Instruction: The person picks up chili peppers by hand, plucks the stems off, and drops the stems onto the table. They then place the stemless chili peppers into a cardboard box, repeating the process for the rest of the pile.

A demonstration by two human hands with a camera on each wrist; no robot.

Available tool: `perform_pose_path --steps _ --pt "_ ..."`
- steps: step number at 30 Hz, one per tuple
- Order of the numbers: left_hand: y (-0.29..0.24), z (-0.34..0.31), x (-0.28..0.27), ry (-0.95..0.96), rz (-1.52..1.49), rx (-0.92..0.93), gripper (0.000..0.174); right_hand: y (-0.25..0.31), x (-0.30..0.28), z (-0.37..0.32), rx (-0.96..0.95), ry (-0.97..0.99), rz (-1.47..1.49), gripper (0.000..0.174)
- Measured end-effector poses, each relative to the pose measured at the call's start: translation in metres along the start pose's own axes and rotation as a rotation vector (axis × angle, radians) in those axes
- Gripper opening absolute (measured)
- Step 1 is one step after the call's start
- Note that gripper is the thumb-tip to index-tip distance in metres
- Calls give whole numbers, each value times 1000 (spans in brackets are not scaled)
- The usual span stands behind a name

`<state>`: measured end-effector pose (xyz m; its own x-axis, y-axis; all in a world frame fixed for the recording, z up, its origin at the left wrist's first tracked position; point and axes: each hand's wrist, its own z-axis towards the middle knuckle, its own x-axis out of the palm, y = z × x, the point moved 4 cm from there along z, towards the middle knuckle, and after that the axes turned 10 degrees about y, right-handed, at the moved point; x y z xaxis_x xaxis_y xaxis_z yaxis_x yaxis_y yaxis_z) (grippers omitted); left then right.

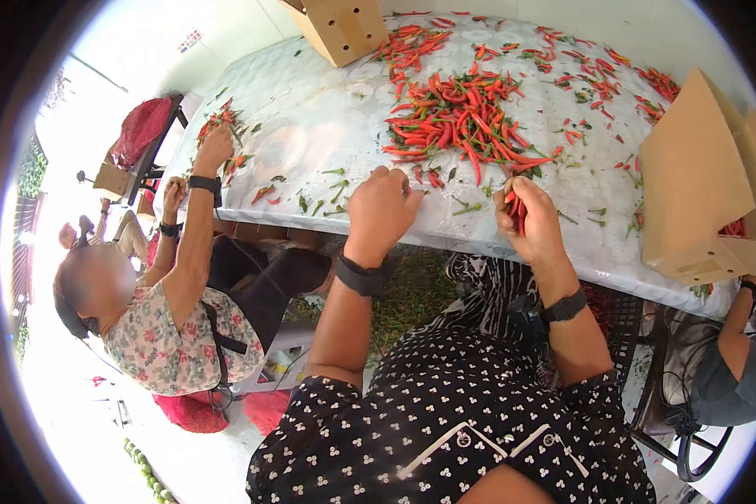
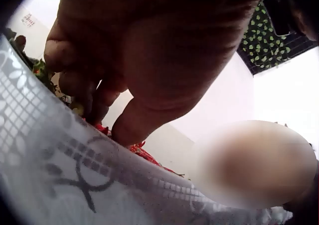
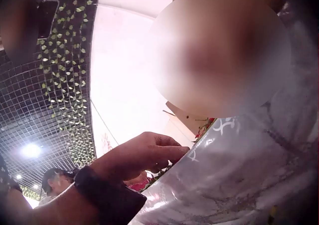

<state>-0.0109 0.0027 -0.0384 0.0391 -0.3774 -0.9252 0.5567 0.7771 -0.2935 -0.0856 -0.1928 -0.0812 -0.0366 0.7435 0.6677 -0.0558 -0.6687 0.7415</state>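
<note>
My right hand grips several red chillies at the table's near edge, their tips showing between the curled fingers and thumb. To its left, my left hand is over the cloth with its fingers bent downward. In the left wrist view the thumb stands apart from the fingers, with red chillies close behind it. A few loose chillies lie just beyond this hand. Ahead of both hands spreads a large pile of red chillies. A blurred patch covers much of the right wrist view.
Green stems are scattered on the patterned tablecloth. A cardboard box stands at the right, another box at the back. At the left, a person in a floral shirt works at a smaller chilli heap. Another person sits at the right.
</note>
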Motion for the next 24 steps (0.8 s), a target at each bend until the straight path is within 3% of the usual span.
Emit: perform_pose_path --steps 4,6,18,22,24 --pt "-2 2 7 76 -44 -90 13 -2 -2 -1 39 -43 -11 15" --pt "0 1 8 -8 -102 -8 14 -2 -2 -1 47 -62 -36 13" --pt "2 -2 8 38 -85 87 15 -2 1 0 65 13 -33 9" --pt "1 4 8 92 -70 36 19 -2 2 -1 50 -5 -22 10" --pt "-13 11 -1 40 -131 126 23 -1 3 0 45 3 -16 10"
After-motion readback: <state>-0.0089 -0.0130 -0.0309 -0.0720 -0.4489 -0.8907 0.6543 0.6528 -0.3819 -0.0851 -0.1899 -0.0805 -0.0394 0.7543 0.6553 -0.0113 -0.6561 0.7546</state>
